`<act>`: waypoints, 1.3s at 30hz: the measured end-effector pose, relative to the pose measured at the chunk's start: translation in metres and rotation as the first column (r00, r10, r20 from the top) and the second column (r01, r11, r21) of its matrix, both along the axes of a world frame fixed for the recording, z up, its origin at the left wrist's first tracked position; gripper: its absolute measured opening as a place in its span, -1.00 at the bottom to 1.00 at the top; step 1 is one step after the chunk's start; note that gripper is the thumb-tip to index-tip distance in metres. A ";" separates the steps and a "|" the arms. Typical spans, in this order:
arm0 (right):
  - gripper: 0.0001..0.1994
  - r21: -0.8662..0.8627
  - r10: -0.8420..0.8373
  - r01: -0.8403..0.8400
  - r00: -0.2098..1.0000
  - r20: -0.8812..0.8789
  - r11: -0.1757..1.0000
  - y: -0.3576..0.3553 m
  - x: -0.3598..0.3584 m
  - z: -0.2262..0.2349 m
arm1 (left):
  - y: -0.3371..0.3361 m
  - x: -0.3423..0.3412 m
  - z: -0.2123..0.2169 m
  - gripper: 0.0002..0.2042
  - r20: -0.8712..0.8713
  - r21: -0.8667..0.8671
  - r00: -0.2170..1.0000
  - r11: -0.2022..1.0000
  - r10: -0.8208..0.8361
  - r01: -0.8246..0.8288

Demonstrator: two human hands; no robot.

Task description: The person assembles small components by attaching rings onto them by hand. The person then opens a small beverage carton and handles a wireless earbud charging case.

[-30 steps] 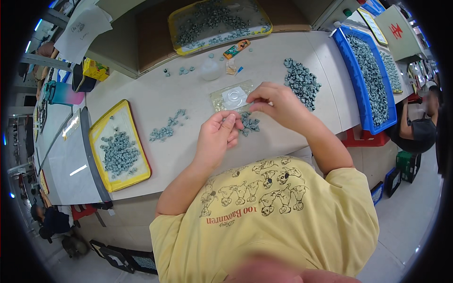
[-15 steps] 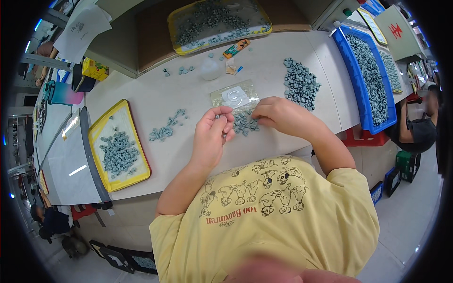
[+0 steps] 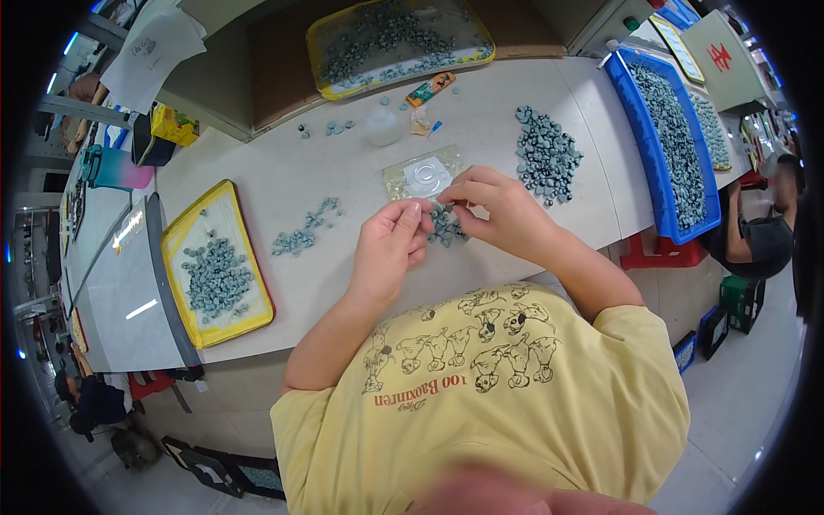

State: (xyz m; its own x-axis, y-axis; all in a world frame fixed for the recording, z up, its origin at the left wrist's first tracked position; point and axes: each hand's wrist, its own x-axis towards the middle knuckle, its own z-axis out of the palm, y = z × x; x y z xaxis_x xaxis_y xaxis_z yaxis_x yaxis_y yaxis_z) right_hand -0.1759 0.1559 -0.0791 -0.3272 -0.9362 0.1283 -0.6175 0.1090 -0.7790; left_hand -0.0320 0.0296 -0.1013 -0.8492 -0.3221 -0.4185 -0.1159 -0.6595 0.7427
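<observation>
My left hand (image 3: 390, 245) and my right hand (image 3: 502, 210) meet fingertip to fingertip just above a small pile of grey-blue parts (image 3: 446, 227) on the white table (image 3: 283, 184). Each hand pinches a small grey part; the pieces are mostly hidden by the fingers. Just beyond the fingertips lies a clear plastic packet (image 3: 425, 176) with a white round disc in it. My yellow shirt fills the lower part of the view.
A yellow tray (image 3: 176, 249) of grey parts is at the left, with loose parts (image 3: 302, 232) beside it. A bigger heap (image 3: 548, 154) lies to the right, next to a blue bin (image 3: 652, 146). At the back are a clear tray (image 3: 395, 39) and a small bottle (image 3: 384, 127). Another person (image 3: 764, 232) sits far right.
My right hand has drawn back from the clear packet toward my left hand. Both hands now meet over the small pile.
</observation>
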 end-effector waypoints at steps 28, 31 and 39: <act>-0.72 -0.359 -0.067 -0.038 0.959 -0.276 0.932 -0.021 0.020 -0.007 | -0.010 0.006 0.004 -0.77 -0.092 0.101 0.996 0.995 0.012 -0.003; -0.73 -0.342 -0.063 -0.042 0.955 -0.289 0.939 -0.020 0.022 -0.010 | -0.011 0.008 0.000 -0.78 -0.094 0.070 0.995 0.998 0.009 -0.002; -0.75 -0.311 -0.018 -0.103 0.932 -0.363 0.945 -0.021 0.015 -0.004 | -0.015 0.010 -0.002 -0.76 -0.043 0.021 0.998 0.999 -0.037 0.038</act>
